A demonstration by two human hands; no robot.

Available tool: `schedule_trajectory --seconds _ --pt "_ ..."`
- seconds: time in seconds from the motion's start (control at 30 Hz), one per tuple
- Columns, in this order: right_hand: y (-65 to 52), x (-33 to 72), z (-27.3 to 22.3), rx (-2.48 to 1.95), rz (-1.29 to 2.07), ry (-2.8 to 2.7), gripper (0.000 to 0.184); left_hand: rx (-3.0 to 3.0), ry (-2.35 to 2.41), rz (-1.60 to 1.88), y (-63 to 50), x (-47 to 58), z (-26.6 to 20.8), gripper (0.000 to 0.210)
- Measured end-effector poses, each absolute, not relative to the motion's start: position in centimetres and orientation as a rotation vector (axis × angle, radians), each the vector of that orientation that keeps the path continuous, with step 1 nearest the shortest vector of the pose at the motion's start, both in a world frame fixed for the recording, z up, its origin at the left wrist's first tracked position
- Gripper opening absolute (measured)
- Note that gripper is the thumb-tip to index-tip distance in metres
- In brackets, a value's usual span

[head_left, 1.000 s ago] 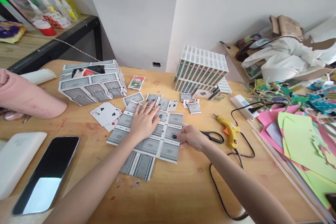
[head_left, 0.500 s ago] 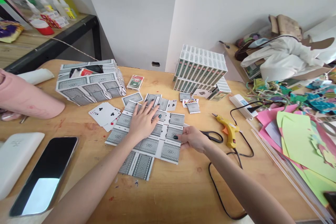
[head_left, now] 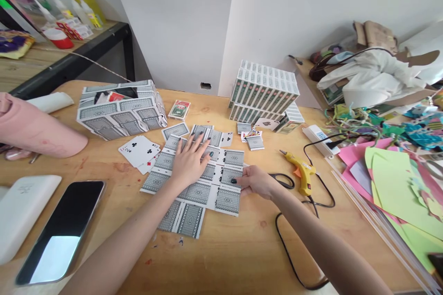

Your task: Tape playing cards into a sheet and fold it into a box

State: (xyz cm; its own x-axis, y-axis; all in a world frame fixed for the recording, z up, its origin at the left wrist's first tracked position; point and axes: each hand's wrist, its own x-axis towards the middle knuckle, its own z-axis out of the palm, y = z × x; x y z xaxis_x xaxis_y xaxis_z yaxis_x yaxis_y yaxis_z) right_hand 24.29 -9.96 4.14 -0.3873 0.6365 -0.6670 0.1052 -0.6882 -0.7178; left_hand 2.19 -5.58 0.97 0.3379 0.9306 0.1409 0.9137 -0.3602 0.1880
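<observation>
A flat panel of joined playing cards (head_left: 195, 192), mostly grey patterned backs up, lies on the wooden table. My left hand (head_left: 188, 160) rests flat on its upper middle, fingers spread. At the panel's right edge my right hand (head_left: 255, 181) pinches a flap of cards (head_left: 231, 176), thumb on top and the other fingers underneath. Along that flap's inner side, printed card pips show. Close by my left hand lie loose face-up cards (head_left: 135, 151) and one face-down card (head_left: 175, 131). Black-handled scissors (head_left: 284, 180) lie beside my right hand.
A card-covered box (head_left: 121, 113) stands at the back left, a stack of card packs (head_left: 265, 85) at the back right. A yellow glue gun (head_left: 301, 173) with a black cord lies right. A phone (head_left: 60, 233), white power bank (head_left: 26, 216) and pink bottle (head_left: 41, 126) sit left.
The flap at the panel's right edge has tilted slightly, showing more of the pips along its inner side. My left hand stays on the panel. The view has shifted a little.
</observation>
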Motion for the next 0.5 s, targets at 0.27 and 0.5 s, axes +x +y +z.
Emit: schedule_trajectory --seconds 0.27,0.5 --pt "-7.8 22.7 5.4 -1.805 1.387 -1.412 0.020 2.317 1.956 0.044 -8.6 3.4 2.2 0.059" --pt "-5.1 21.7 5.2 -1.778 1.056 -1.691 0.028 2.224 1.960 -0.152 -10.2 2.2 7.1 0.050"
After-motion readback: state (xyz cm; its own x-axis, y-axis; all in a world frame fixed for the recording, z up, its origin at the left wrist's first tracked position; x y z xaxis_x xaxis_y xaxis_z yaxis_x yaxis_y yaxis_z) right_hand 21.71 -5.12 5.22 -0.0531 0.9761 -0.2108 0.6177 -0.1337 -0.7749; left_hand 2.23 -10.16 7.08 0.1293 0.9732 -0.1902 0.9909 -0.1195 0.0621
